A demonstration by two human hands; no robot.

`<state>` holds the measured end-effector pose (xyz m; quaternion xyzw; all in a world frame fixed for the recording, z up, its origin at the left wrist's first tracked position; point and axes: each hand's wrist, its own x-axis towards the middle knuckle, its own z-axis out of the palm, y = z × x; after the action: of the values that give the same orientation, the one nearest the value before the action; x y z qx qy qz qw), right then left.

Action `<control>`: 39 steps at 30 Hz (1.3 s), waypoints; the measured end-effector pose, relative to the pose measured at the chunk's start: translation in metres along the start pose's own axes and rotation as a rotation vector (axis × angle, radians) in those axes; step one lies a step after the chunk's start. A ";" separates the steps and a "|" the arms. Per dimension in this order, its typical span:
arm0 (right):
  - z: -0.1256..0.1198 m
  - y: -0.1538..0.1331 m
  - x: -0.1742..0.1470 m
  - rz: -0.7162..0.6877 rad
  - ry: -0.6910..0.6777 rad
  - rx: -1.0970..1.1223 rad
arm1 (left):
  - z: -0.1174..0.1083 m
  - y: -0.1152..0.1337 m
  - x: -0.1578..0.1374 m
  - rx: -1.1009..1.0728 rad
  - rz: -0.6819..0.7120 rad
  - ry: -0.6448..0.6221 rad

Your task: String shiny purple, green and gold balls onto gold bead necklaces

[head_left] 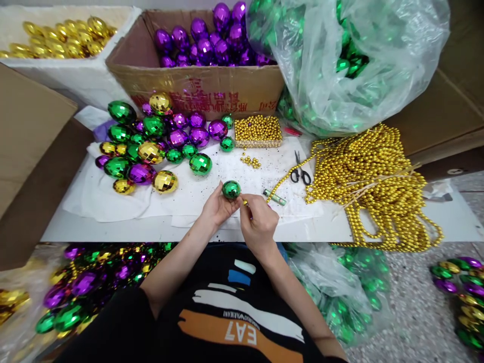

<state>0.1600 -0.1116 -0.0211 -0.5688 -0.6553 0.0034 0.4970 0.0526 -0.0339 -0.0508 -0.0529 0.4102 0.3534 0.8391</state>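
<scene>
A shiny green faceted ornament ball (231,189) rests in the fingers of my left hand (219,207), over the white cloth near the table's front edge. Close against its right side, my right hand (260,219) is closed, with a gold bead (245,202) showing at its fingertips. A gold bead strand (289,174) runs from behind that hand up to the pile on the right. The inside of the right fist is hidden. Black-handled scissors (301,174) and a small green tube (275,197) lie to the right.
Green, purple and gold balls (151,151) cluster at left. A clear box of gold beads (258,132) stands behind my hands. A carton of purple balls (196,85), a foam box (124,30) and a plastic bag (363,91) line the back. Gold bead strands (370,176) fill the right.
</scene>
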 end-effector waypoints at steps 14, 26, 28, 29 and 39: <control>-0.001 0.037 0.003 0.533 -0.088 0.378 | 0.027 0.015 -0.012 0.347 0.455 -0.303; 0.002 0.002 0.082 0.243 -0.354 0.503 | 0.078 0.066 -0.069 0.626 1.107 -0.443; 0.013 0.001 0.083 0.316 -0.473 0.587 | 0.075 0.075 -0.073 0.605 1.126 -0.454; 0.017 0.002 0.081 0.378 -0.502 0.637 | 0.072 0.080 -0.074 0.589 1.129 -0.455; 0.018 0.018 0.037 0.792 -0.454 0.669 | 0.018 0.068 -0.031 0.410 0.678 -0.467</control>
<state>0.1663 -0.0675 -0.0165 -0.5678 -0.4454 0.5194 0.4576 0.0078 0.0068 -0.0027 0.3324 0.2656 0.5221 0.7392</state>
